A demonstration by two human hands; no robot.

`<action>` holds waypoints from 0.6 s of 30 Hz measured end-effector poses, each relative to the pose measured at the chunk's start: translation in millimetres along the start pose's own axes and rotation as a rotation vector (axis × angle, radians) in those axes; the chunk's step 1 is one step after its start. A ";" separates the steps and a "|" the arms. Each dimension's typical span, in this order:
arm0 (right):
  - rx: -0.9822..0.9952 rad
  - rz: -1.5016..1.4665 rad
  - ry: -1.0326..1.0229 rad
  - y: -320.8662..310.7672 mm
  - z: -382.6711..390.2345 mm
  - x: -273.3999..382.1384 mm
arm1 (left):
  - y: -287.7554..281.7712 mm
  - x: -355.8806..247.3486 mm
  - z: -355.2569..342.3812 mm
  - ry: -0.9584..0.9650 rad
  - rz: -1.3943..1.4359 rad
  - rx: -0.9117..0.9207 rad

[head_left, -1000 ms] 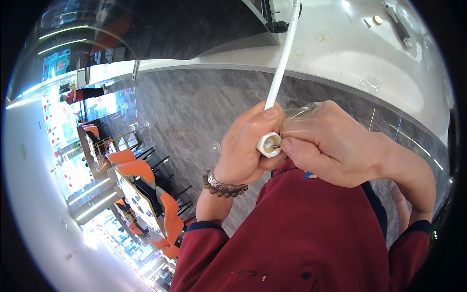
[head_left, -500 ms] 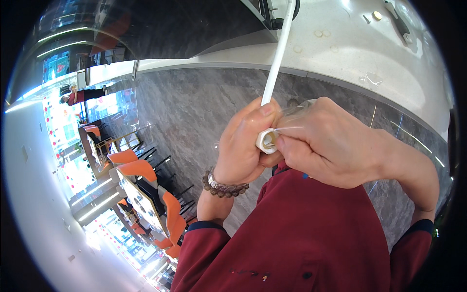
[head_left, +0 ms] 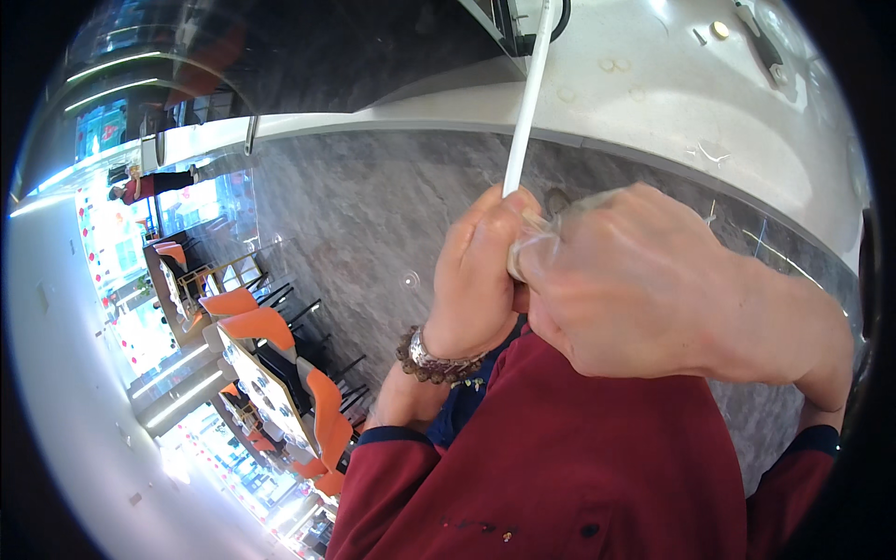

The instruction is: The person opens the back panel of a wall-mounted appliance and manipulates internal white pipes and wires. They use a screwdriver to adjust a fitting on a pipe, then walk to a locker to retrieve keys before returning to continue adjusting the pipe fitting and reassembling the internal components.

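My left hand (head_left: 474,271), with a beaded bracelet on its wrist, is closed around the lower end of a thin white tube (head_left: 529,107). The tube rises from the fist toward the counter. My right hand (head_left: 644,285) presses up against the left one, its fingers curled in and slightly blurred. Between the two hands shows a thin see-through strip of film (head_left: 534,246), pinched by the right fingers and lying over the left thumb side. The white nut-shaped fitting at the tube's end is now hidden behind my right hand.
Beyond my hands is a pale counter (head_left: 635,121) with a round brass-coloured piece (head_left: 720,31), a small screw-like part (head_left: 699,37) and a grey hand tool (head_left: 761,42). Orange chairs (head_left: 257,324) stand at the left; a person (head_left: 154,185) is farther off.
My right hand has turned and rolled over the fitting, covering the white nut that was visible before. The left hand keeps its hold on the tube, shifted slightly.
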State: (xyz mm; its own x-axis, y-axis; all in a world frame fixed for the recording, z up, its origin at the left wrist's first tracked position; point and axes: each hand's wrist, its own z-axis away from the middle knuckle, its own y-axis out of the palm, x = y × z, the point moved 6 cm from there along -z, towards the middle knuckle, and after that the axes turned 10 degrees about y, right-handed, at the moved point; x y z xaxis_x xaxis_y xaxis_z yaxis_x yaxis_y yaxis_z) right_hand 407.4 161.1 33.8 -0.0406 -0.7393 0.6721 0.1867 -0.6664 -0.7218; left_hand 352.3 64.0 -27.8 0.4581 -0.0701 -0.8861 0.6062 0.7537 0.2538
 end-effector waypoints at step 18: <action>-0.156 -0.484 -0.095 2.8 11.4 -21.7 | -1.1 1.3 1.3 -0.152 0.242 0.142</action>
State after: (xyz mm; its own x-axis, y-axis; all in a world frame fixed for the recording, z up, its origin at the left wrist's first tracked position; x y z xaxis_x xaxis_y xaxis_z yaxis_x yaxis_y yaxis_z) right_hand 419.9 176.4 19.0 0.0043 -0.3358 0.9419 0.0196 -0.9417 -0.3358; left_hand 353.1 62.2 -28.7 0.6856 -0.0043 -0.7280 0.5471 0.6627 0.5113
